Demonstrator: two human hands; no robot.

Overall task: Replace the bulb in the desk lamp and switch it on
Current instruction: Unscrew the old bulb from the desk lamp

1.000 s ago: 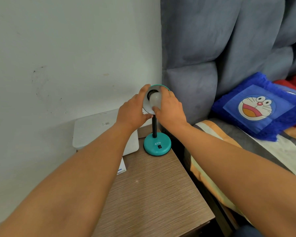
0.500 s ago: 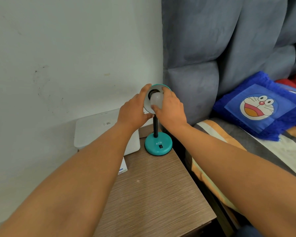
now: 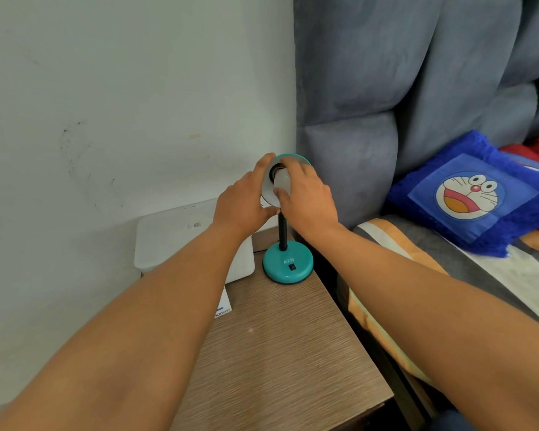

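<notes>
A small teal desk lamp stands at the back of the wooden bedside table, its round base (image 3: 288,266) carrying a black switch (image 3: 292,267). A black stem rises to the teal shade (image 3: 269,185), which is tilted toward me. A white bulb (image 3: 282,181) sits in the black socket inside the shade. My left hand (image 3: 246,203) grips the left rim of the shade. My right hand (image 3: 307,199) is wrapped around the bulb from the right, thumb under it. The lamp is unlit.
A white box (image 3: 181,241) stands against the wall left of the lamp, with a small carton (image 3: 223,307) in front of it. The wooden table top (image 3: 280,353) stretches toward me. To the right are a padded grey headboard (image 3: 386,119), the bed and a blue cartoon cushion (image 3: 470,194).
Both hands stay on the shade and the bulb. My right hand's fingers have shifted slightly around the bulb; the lamp itself has not moved.
</notes>
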